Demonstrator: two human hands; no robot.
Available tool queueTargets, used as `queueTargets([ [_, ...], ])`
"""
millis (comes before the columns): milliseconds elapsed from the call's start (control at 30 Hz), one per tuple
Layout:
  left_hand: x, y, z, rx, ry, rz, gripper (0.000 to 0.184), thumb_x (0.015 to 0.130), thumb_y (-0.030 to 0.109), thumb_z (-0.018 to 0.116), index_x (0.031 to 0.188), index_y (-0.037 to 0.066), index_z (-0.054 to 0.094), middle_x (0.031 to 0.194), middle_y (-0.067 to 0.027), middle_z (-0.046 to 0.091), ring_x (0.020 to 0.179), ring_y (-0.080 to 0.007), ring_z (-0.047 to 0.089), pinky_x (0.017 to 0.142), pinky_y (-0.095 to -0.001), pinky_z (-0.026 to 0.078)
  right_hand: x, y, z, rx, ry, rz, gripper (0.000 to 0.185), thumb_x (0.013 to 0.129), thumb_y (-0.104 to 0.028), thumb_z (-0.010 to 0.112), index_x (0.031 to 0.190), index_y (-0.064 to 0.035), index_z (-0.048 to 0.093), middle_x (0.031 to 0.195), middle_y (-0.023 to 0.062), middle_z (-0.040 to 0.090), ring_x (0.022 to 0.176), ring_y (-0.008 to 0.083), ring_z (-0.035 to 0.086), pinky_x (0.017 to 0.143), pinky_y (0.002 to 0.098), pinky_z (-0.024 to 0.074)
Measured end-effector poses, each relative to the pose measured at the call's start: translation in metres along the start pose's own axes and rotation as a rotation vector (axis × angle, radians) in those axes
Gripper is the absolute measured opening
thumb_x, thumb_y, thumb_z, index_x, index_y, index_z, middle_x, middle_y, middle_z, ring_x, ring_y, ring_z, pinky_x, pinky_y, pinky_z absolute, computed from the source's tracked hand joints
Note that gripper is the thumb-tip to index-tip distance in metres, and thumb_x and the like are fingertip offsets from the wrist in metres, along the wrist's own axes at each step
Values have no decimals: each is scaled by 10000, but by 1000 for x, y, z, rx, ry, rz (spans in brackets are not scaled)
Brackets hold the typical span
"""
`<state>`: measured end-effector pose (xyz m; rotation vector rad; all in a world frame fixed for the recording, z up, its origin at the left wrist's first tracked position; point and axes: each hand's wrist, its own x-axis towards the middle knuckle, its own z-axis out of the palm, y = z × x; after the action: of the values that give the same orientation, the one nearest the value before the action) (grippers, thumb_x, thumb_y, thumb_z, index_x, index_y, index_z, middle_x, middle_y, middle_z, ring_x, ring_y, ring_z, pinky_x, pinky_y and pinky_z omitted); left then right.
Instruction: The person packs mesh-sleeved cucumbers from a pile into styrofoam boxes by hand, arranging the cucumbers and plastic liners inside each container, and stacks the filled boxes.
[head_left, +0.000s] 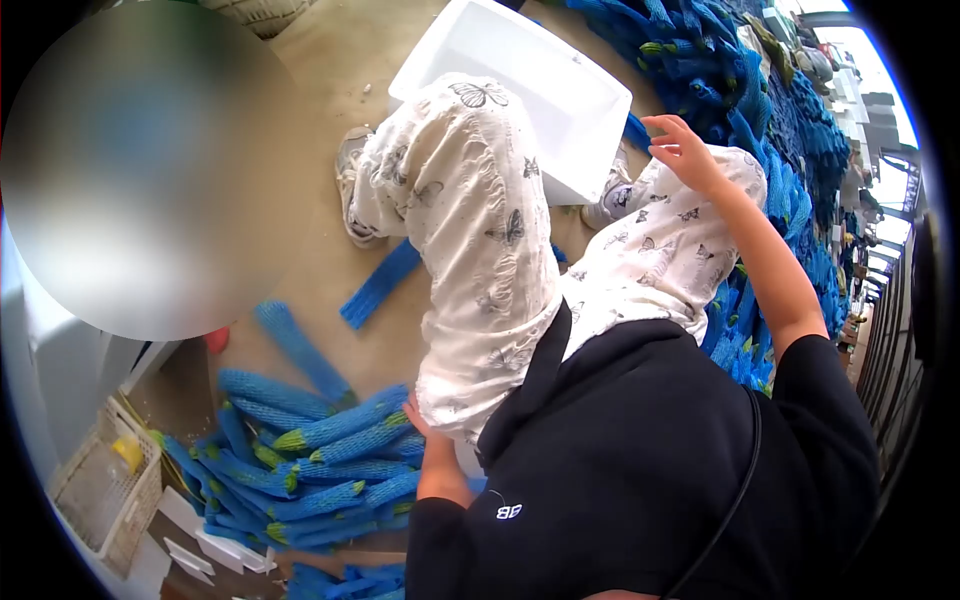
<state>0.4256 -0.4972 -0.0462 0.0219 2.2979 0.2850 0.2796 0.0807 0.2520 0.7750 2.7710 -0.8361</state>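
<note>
Blue-mesh, long, green-tipped bundles (pixel 345 436) heaped lower left; left hand (pixel 420 420) at heap's edge, cannot tell finger state. Best held mid-length, mesh unsnagged. Right hand (pixel 686 156), fingers loosely spread, near rectangular white bin (pixel 575 110).

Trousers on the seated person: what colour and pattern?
White trousers with dark butterfly prints, seen best in the head view.

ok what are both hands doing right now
Left hand: by the blue netted pile, grip can't be told.
Right hand: open, loosely curled, nothing visible in it.
</note>
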Motion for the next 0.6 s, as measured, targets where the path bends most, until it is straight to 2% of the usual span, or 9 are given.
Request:
queueTargets([
  [100,0,-5,25,6,40,84,476,889,417,425,1232,105,530,1264,-118,541,1178,-289,475,1013,-447,304,-4,-32,14,-170,-66,-52,367,867,-58,592,1226,-123,555,1249,84,484,992,227,613,876,307,489],
  [167,8,-4,34,10,38,139,488,892,427,410,1246,109,519,1277,-112,534,1191,-285,464,1025,-452,284,-7,-62,20,-298,-111,-114,328,855,-115,614,1181,-117,585,1156,131,568,950,236,625,820,309,507],
  [300,18,-17,36,37,-16,264,512,899,446,381,1274,118,497,1303,-100,521,1218,-276,441,1048,-462,245,-3,-70,32,-368,-170,-108,340,850,-141,635,1186,-126,588,1133,131,599,938,247,626,822,316,507],
  [367,11,-24,36,73,-34,336,524,903,456,366,1288,122,486,1316,-94,514,1231,-272,430,1060,-466,225,3,-57,45,-346,-266,56,363,863,-156,622,1221,-128,563,1131,125,611,960,251,614,834,329,502],
  [433,8,-34,40,88,-16,392,536,906,465,351,1302,126,476,1328,-88,507,1244,-268,419,1072,-471,205,0,-57,65,-328,-224,58,434,850,-218,634,1262,-136,526,1130,119,612,1013,285,585,881,367,484],
  [500,18,-39,29,-46,121,420,451,864,426,431,1184,137,563,1208,-76,562,1127,-264,466,1035,-479,235,-5,-57,91,-468,-1,-137,545,803,-277,663,1301,-146,487,1102,123,618,1062,323,549,921,394,460],
  [533,29,-44,24,-171,220,455,410,843,406,471,1125,142,606,1148,-70,590,1068,-263,489,1016,-483,251,3,-38,106,-466,115,-317,613,726,-300,703,1279,-138,493,1082,130,617,1090,343,526,923,424,447],
  [567,41,-49,21,-292,296,504,369,822,386,511,1067,147,650,1088,-63,617,1009,-261,512,997,-487,266,6,-34,121,-461,123,-298,613,726,-300,703,1279,-138,493,1082,130,617,1090,343,526,923,424,447],
  [600,37,-24,-22,-22,334,482,359,805,385,529,1041,149,659,1086,-61,620,981,-261,517,986,-495,267,8,-37,132,-450,21,-292,597,725,-292,689,1267,-139,491,1041,147,626,1028,338,560,911,418,446],
])
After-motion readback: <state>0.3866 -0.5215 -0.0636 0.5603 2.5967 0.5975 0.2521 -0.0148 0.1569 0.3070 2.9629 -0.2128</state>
